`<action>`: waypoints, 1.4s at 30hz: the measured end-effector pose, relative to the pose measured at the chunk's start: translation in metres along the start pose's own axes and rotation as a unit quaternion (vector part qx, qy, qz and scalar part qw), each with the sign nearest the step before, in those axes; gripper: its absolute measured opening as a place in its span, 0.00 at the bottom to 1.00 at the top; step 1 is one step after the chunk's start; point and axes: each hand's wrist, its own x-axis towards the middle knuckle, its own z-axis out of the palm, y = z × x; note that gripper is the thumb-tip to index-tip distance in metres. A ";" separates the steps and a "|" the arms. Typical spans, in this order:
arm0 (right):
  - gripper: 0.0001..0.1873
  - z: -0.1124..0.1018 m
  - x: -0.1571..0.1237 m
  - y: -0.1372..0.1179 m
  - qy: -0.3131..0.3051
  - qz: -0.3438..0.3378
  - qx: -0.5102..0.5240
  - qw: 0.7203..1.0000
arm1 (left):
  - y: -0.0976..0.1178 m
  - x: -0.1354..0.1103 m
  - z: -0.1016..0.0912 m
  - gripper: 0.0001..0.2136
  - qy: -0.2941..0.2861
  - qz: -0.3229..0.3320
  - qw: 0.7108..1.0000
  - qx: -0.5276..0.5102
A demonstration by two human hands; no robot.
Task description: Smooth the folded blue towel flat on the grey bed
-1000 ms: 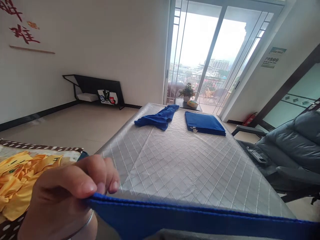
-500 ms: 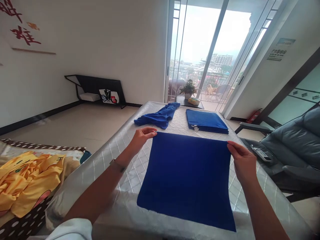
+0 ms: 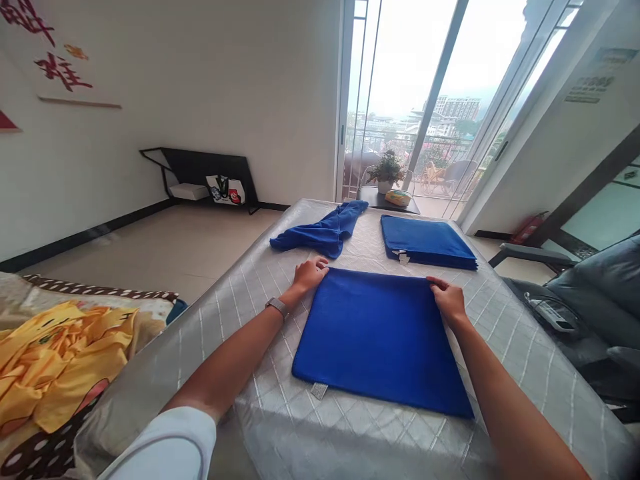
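Observation:
A blue towel (image 3: 380, 337) lies flat and folded on the silver quilted table (image 3: 260, 293), with a small white tag at its near left corner. My left hand (image 3: 310, 273) pinches its far left corner. My right hand (image 3: 447, 298) pinches its far right corner. Both hands rest on the table surface with fingers closed on the cloth. Beyond them lie a crumpled blue towel (image 3: 320, 231) at the far left and a neat stack of folded blue towels (image 3: 425, 240) at the far right.
A bed with a yellow cartoon blanket (image 3: 55, 360) sits at the left. A dark massage chair (image 3: 595, 300) stands close to the table's right side. Past the table's far end are a small side table with a potted plant (image 3: 387, 175) and glass balcony doors.
A second ago I held the towel up close to the camera. I then spread it over the table and laid it down folded, with both hands now at its far corners.

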 end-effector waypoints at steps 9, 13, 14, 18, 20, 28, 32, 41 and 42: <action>0.24 0.014 -0.010 0.003 -0.012 -0.109 -0.261 0.959 | -0.005 -0.004 0.002 0.10 0.013 0.011 1.000 0.018; 0.24 0.007 -0.018 -0.007 -0.006 -0.126 -0.306 0.944 | -0.004 -0.005 0.002 0.09 0.017 0.014 1.000 0.022; 0.25 0.007 -0.019 -0.009 -0.017 -0.145 -0.296 0.944 | -0.004 -0.005 0.002 0.09 0.015 0.015 0.999 0.026; 0.29 0.012 -0.025 -0.006 -0.089 -0.189 -0.253 0.945 | -0.003 -0.005 0.002 0.09 0.012 0.016 0.999 0.048; 0.32 0.016 -0.029 0.000 -0.125 -0.172 -0.272 0.938 | -0.003 -0.006 0.002 0.08 0.015 0.017 0.998 0.050; 0.36 0.021 -0.037 0.000 -0.169 -0.120 -0.346 0.915 | -0.003 -0.005 0.002 0.08 0.024 0.030 0.997 0.066; 0.35 0.020 -0.038 -0.004 -0.167 -0.113 -0.343 0.917 | 0.000 -0.008 0.003 0.10 0.032 0.032 0.994 0.102; 0.34 0.020 -0.041 -0.009 -0.164 -0.100 -0.335 0.923 | 0.026 -0.008 -0.007 0.11 0.028 0.059 0.979 0.193; 0.34 0.020 -0.041 -0.009 -0.164 -0.098 -0.335 0.923 | 0.037 -0.009 -0.004 0.12 0.038 0.072 0.978 0.194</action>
